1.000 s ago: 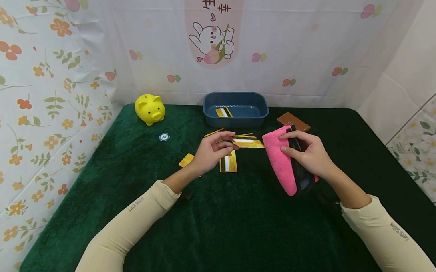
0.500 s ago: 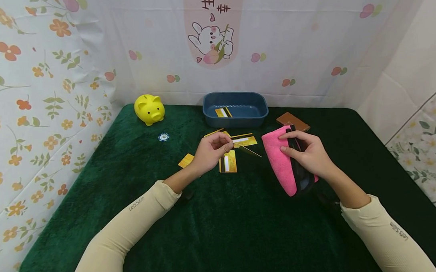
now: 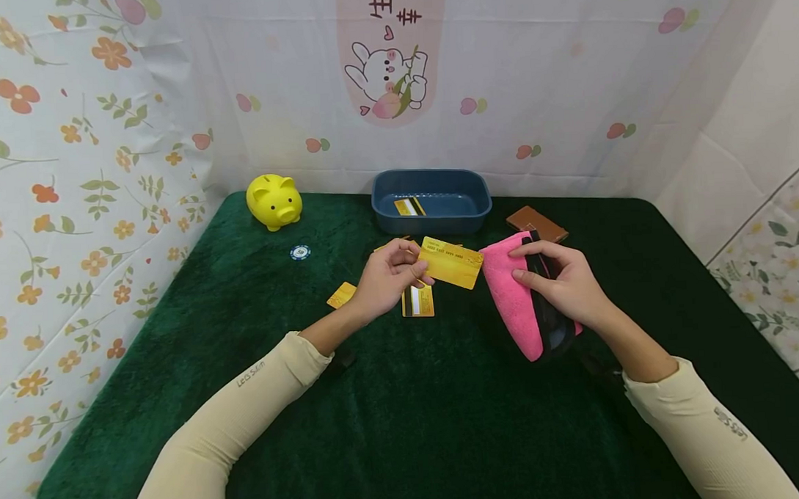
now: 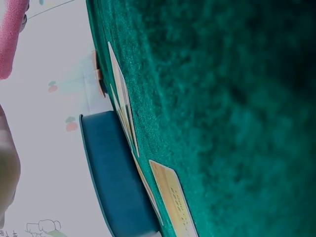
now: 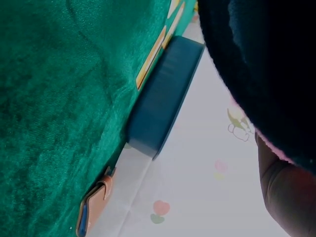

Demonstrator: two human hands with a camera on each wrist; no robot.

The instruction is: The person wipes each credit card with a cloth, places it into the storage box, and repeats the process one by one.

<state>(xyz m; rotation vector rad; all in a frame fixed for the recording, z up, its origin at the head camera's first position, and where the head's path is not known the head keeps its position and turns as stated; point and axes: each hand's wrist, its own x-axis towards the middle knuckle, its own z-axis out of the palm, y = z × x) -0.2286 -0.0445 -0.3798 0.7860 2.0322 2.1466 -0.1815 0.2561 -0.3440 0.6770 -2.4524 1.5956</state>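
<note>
My left hand pinches a gold bank card by its left end, above the table. The card's face with embossed numbers is toward me, its right end right at the edge of a pink fuzzy fabric piece with black edging. My right hand grips that piece by its black-edged side, thumb in front. Its dark inner side fills the upper right of the right wrist view. Behind and below the left hand lie several gold cards, partly hidden, including a striped card and another gold card.
A blue bin with a card inside stands at the back. Right of it lies a brown wallet. A yellow piggy bank and a poker chip are on the left of the green cloth.
The card in my left hand has turned from edge-on to face me, showing its numbered side. My right hand and the pink piece have stayed almost still.
</note>
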